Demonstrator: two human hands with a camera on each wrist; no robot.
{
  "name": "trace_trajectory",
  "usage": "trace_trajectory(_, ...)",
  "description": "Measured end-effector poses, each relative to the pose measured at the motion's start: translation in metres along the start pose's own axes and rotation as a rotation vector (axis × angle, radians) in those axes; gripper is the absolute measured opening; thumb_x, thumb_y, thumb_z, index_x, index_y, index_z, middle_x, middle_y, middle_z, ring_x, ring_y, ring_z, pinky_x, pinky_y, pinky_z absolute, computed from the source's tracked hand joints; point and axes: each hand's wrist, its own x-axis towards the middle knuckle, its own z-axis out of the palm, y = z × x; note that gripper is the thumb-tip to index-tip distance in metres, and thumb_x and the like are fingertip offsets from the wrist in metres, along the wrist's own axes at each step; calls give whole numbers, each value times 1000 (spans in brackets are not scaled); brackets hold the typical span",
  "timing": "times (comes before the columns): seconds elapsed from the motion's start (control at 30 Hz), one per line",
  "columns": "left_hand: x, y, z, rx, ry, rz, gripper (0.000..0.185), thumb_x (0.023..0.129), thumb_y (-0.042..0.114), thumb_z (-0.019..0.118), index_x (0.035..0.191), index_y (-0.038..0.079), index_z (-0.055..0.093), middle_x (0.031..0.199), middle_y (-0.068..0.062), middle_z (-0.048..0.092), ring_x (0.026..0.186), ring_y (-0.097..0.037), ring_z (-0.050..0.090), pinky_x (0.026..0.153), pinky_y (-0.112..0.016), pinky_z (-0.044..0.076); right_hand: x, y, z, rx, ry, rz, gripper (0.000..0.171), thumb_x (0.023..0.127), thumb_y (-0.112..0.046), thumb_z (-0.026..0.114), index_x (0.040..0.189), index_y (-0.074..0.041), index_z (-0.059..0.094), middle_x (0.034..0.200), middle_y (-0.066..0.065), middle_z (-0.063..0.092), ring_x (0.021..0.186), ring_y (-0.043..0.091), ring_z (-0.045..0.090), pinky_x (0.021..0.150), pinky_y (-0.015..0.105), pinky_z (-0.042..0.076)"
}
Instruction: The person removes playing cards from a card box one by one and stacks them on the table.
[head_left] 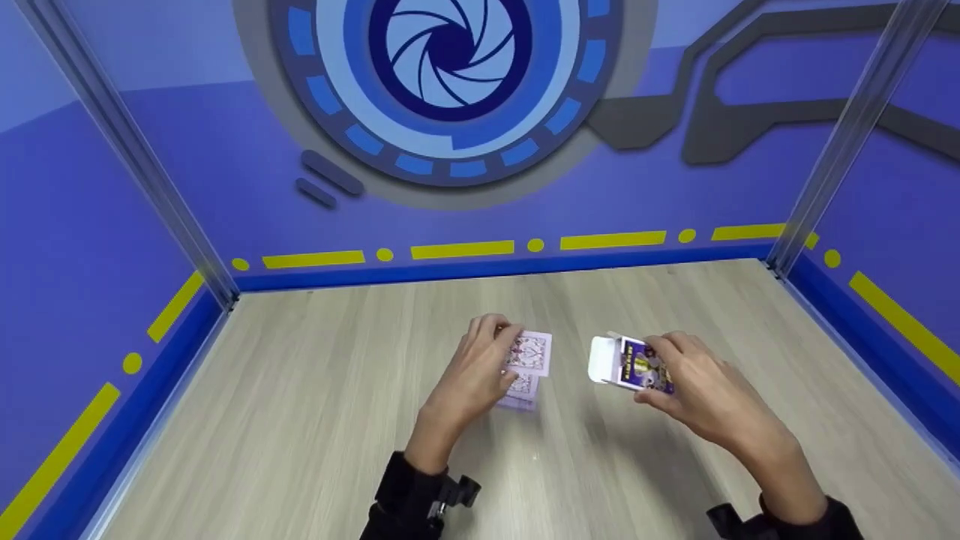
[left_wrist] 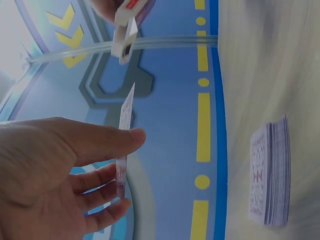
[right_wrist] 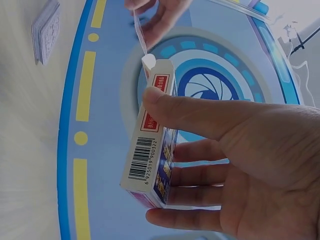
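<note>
My left hand (head_left: 466, 371) pinches a thin playing card (head_left: 534, 351) with a patterned back, thumb on one side and fingers on the other. The left wrist view shows that card nearly edge-on, held up off the table. Below it a stack of playing cards (left_wrist: 270, 175) lies on the table, partly covered by the held card in the head view. My right hand (head_left: 709, 394) grips a small card box (head_left: 643, 365), purple with a white inside. Its white flap (head_left: 601, 358) stands open toward the left hand. A barcode side (right_wrist: 142, 157) shows in the right wrist view.
The pale wood-grain table (head_left: 322, 420) is walled in by blue printed panels (head_left: 187, 165) with yellow dashes along their lower edge. Clear posts (head_left: 135, 157) stand at the back corners.
</note>
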Motion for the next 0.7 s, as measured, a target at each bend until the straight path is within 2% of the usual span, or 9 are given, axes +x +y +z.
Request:
trace_trajectory(0.23,2,-18,9,-22,-63,-59,59,86,4,82,140,5,60,139,-11,55,135,-28,46,113,-44,39,-2,9,-6,9,-9,29,67,78,-28,92,128,4,61,116,21,64,90,27,61,70,47,54)
trace_trajectory(0.5,4,-32,25,-78,-88,-132,30,84,0,81,108,10,68,130,-8,61,135,-28,48,111,-47,40,-1,11,-7,3,-29,47,68,78,-31,91,129,4,61,114,21,63,88,27,60,66,48,54)
trace_trajectory(0.7,5,-38,38,-88,-114,-143,21,83,-1,79,99,10,71,127,-8,62,130,-28,51,107,-47,42,-1,12,-8,7,-37,57,69,79,-31,90,130,4,60,117,22,63,91,28,61,68,49,54)
